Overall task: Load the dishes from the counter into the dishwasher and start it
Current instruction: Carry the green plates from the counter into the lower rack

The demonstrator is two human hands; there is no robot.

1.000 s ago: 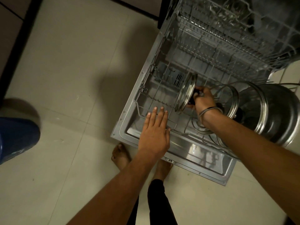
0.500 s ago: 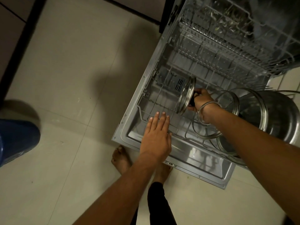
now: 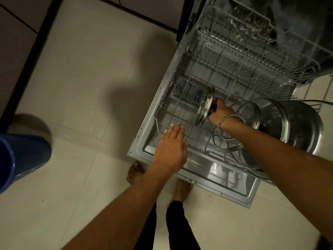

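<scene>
Change: since the earlier frames I note the view has tilted slightly, so the rack sits lower in view; both hands keep their places and the lid remains on edge in the right hand.
Floor: pale tiles with thin joints, two bare feet (image 3: pixel 135 171) and dark trouser legs at the near edge; a dark band runs along the far left.
Blue bin: blue bin (image 3: pixel 21 156) stands on the tiles at the left edge, well apart from the machine.
Dishwasher door: dishwasher door (image 3: pixel 212 168) is folded down flat, its steel inner face shining, just beyond the toes.
Left hand: left hand (image 3: pixel 171 147) lies flat, fingers straight and together, on the front rim of the lower rack (image 3: pixel 173 112); it holds nothing.
Right hand: right hand (image 3: pixel 220 111), with two bangles at the wrist, has its fingers curled round the dark knob of the lid (image 3: pixel 205 110).
Lid: steel-rimmed, round, standing on edge inside the lower rack towards its middle.
Other ware: further lids and a steel pot (image 3: pixel 304 127) stand in the rack's right part.
Upper rack: upper rack (image 3: pixel 252 42) is pulled out beyond; contents too dim to tell.
</scene>
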